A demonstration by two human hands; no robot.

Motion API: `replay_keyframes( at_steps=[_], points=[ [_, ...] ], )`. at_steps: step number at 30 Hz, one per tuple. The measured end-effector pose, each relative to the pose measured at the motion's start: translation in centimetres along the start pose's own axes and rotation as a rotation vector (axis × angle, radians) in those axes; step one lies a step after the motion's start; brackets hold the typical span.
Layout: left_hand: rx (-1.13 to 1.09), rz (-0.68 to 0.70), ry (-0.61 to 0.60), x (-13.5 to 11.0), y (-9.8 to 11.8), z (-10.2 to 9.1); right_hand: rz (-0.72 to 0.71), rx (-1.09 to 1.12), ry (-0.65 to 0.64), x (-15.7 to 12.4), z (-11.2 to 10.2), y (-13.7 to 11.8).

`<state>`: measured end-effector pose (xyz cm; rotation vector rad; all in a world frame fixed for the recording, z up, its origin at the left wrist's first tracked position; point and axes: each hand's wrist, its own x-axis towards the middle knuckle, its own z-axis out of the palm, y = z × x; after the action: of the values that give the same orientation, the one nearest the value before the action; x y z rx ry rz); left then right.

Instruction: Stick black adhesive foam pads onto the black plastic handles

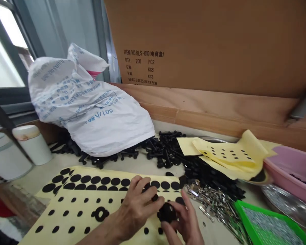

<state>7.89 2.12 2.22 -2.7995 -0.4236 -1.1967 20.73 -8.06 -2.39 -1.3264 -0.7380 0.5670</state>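
Blk round part (167, 213): pinched betw. thumb & fingers of R hand (185, 219), above yellow sheet (91, 223). Broad face approx. twd. camera; long axis: cannot tell. Finish: dark, slight sheen. L hand (135, 210): fingers bent, gripping 2nd blk part (155, 197), adj. to first.

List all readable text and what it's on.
Brown carton:
"ITEM NO.BLS-010(电商盒)"
"QTY. 200 PCS"
"G.W. KGS", no figure
"N.W. KGS", no figure
"MEAS 64X35.5X49.5CM"

White sack:
One blue cluster looks like "601"; the rest is too creased or blurred to read.

No other legible text.
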Motion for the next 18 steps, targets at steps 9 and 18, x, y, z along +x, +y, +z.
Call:
replay_keyframes(
  at_steps=[9, 18],
  points=[
    [-1.306, -1.430, 0.158, -2.0, 3.5, -1.3, -0.155, -0.286, -0.027, -1.7, 2.2, -1.5],
    [-1.497, -1.625, 0.292, -3.2, 2.5, -1.0, 0.034, -0.092, -0.067, -0.8, 1.5, -2.3]
  ],
)
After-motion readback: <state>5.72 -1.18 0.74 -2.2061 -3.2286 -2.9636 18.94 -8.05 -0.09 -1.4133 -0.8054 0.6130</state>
